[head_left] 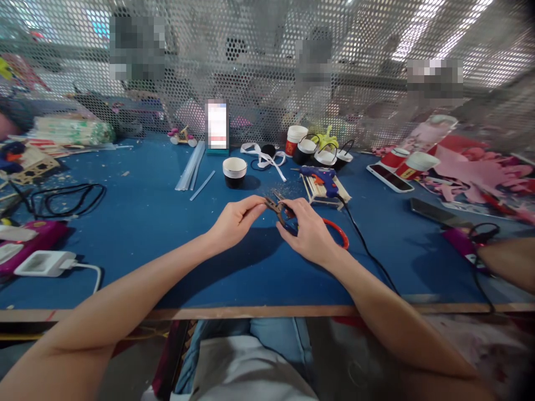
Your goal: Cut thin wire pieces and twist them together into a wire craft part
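My right hand (308, 229) is wrapped round a pair of dark pliers (275, 206), whose jaws point up and left. Fingertips of my left hand (234, 221) are pinched at those jaws; whatever they hold is too small to make out. A red curved handle (343, 235) shows beside my right hand, the rest of it hidden. Just beyond my hands stands a small black-and-white cup (234, 171). To the right, a blue glue gun (321, 177) rests on a little wooden-stick rack (330, 196).
Clear glue sticks (191, 167), white ribbon (267, 159) and several small black-and-white cups (306, 149) lie toward the back. A lit phone (217, 127) stands against the perforated screen. Purple power strips sit at both sides; another person's arm (510, 262) reaches in at right.
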`<state>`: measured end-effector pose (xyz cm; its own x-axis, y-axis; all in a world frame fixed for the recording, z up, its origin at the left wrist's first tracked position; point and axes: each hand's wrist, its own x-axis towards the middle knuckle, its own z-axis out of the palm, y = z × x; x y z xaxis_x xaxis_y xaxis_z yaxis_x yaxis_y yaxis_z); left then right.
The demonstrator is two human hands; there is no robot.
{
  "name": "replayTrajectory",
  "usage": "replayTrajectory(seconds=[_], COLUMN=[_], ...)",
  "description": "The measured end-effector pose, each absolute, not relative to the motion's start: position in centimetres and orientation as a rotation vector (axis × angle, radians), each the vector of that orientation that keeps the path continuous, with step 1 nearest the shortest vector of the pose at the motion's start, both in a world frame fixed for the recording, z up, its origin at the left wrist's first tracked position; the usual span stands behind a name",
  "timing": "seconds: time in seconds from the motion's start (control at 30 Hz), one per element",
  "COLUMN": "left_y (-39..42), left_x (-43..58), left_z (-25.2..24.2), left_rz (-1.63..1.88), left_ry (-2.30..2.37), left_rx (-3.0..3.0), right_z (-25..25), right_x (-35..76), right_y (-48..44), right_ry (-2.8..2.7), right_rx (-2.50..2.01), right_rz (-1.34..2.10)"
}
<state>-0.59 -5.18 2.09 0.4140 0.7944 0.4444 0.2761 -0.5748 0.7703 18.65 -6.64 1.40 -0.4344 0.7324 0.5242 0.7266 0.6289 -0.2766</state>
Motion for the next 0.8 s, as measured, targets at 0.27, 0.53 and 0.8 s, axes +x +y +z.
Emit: replayTrajectory(seconds=[0.27,0.53,0.8], left_y=[-5.29,-5.30,-5.41], left_x=[-0.41,-0.38,-0.38], left_z=[2.05,1.87,1.95], left_rz=[1.220,1.237,1.206], left_ry=[0.964,0.996,1.029], left_rx=[2.127,2.137,2.122], right_z=[1.19,0.92,1.06], right_x=[18.55,18.63,18.61], right_y=[-6.72,-6.65,-6.85], right_ry=[-2.211,-2.213,-2.218], right_rx=[-1.132,-1.165,-1.174], right_rz=[0.030,0.029,0.057])
